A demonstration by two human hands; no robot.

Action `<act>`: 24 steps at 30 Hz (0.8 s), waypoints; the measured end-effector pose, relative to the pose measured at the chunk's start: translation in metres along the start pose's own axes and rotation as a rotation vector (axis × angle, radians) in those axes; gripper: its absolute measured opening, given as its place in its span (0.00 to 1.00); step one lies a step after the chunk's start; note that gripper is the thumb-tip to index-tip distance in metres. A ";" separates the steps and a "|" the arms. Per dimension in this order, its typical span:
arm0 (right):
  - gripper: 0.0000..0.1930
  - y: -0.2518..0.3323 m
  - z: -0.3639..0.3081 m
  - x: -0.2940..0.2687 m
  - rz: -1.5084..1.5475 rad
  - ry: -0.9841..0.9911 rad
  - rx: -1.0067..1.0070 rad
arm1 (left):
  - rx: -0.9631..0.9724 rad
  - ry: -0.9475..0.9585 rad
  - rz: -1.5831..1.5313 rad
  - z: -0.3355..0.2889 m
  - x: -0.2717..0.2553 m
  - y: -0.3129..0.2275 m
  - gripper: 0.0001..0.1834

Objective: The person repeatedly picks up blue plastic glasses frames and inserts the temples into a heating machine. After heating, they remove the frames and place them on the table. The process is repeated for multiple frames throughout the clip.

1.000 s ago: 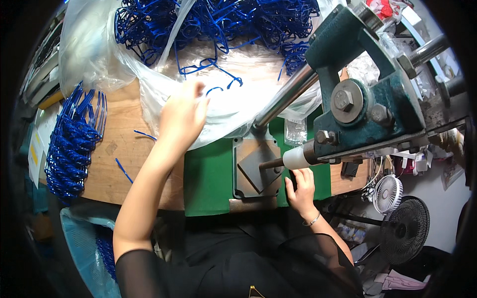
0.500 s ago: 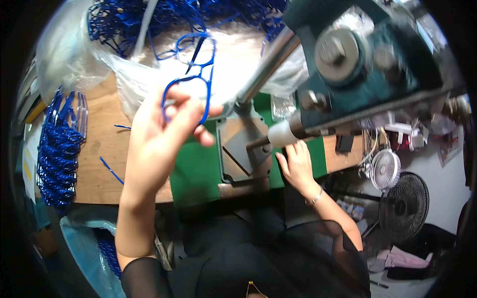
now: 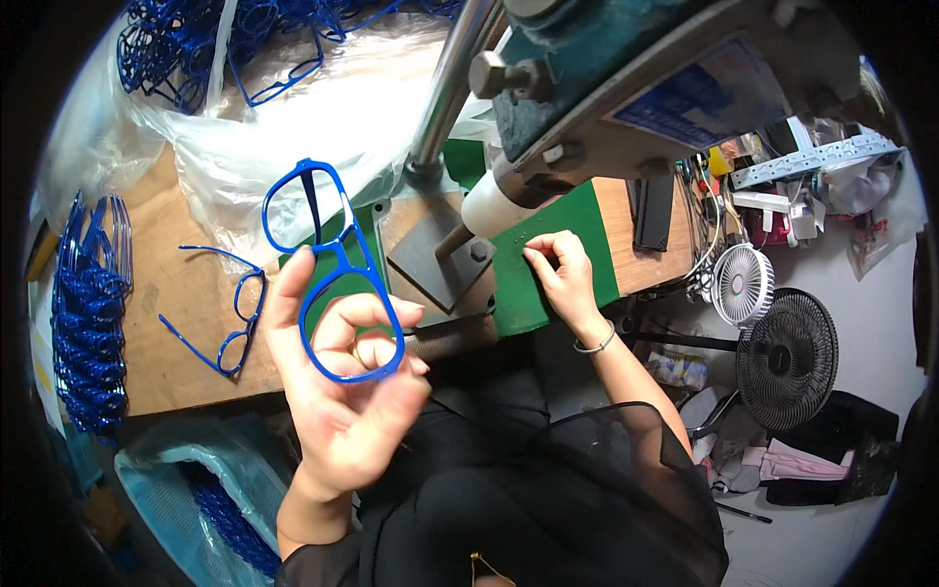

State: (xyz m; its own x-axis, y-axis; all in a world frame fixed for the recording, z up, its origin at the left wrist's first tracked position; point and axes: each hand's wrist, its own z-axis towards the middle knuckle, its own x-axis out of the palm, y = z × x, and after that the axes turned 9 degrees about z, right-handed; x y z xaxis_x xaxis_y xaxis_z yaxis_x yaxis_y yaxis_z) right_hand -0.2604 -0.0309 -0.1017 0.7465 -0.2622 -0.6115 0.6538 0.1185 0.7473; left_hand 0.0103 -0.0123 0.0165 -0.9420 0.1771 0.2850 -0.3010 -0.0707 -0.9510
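Left hand (image 3: pixel 342 411) raised over the near table edge, forearm rising from below, wrist upright, palm side in view; fingers and thumb closed on the lower rim of a blue glasses frame (image 3: pixel 364 266), which stands up, tilted, in front of the metal plate's left side. Second blue frame (image 3: pixel 252 328) lies on the wooden table (image 3: pixel 161 367), left of that hand. Right hand (image 3: pixel 564 276) well apart, over the green mat (image 3: pixel 518 308), fingers loosely curled beside the metal plate (image 3: pixel 430 269); cannot tell whether they grip anything
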 end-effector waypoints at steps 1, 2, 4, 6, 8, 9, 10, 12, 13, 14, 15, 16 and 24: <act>0.05 0.000 -0.001 0.000 -0.027 0.002 -0.038 | 0.037 0.086 -0.086 -0.002 -0.005 0.003 0.45; 0.05 -0.001 -0.001 0.001 -0.045 -0.005 -0.057 | 0.021 0.124 -0.119 -0.002 -0.007 0.004 0.45; 0.05 -0.001 0.005 0.002 -0.082 0.018 -0.076 | -0.115 0.087 -0.088 -0.002 -0.003 0.002 0.45; 0.05 -0.001 0.010 0.003 -0.095 0.033 -0.087 | -0.119 0.103 -0.067 -0.002 -0.001 0.008 0.43; 0.05 -0.001 0.012 0.004 -0.090 0.040 -0.082 | -0.074 0.096 0.002 -0.004 0.003 0.013 0.42; 0.05 -0.001 0.014 0.003 -0.079 0.042 -0.077 | -0.037 0.092 0.059 -0.004 0.004 0.016 0.41; 0.05 -0.003 0.013 0.003 -0.063 0.039 -0.068 | -0.052 0.098 0.061 -0.006 0.001 0.017 0.41; 0.05 -0.004 0.013 0.002 -0.073 0.056 -0.047 | -0.062 0.099 0.067 -0.004 0.000 0.019 0.41; 0.05 0.000 0.016 0.001 -0.098 0.080 -0.040 | -0.065 0.096 0.069 -0.004 0.000 0.019 0.41; 0.05 0.002 0.018 0.000 -0.124 0.104 -0.032 | -0.049 0.115 0.089 -0.003 0.000 0.020 0.41; 0.05 0.003 0.019 -0.002 -0.163 0.116 -0.082 | -0.032 0.134 0.108 -0.002 0.002 0.021 0.42; 0.05 0.004 0.021 -0.002 -0.198 0.130 -0.136 | -0.013 0.149 0.131 -0.001 0.003 0.022 0.42; 0.06 0.133 0.016 -0.031 0.256 0.401 -0.310 | -0.058 0.176 0.097 -0.005 0.014 0.022 0.41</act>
State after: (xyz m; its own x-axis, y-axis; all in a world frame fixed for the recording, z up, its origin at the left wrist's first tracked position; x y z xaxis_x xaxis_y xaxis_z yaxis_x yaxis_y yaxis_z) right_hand -0.1988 -0.0221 0.0205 0.8347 0.1890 -0.5172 0.4065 0.4221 0.8103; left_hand -0.0093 -0.0066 -0.0011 -0.9242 0.3415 0.1709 -0.1959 -0.0397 -0.9798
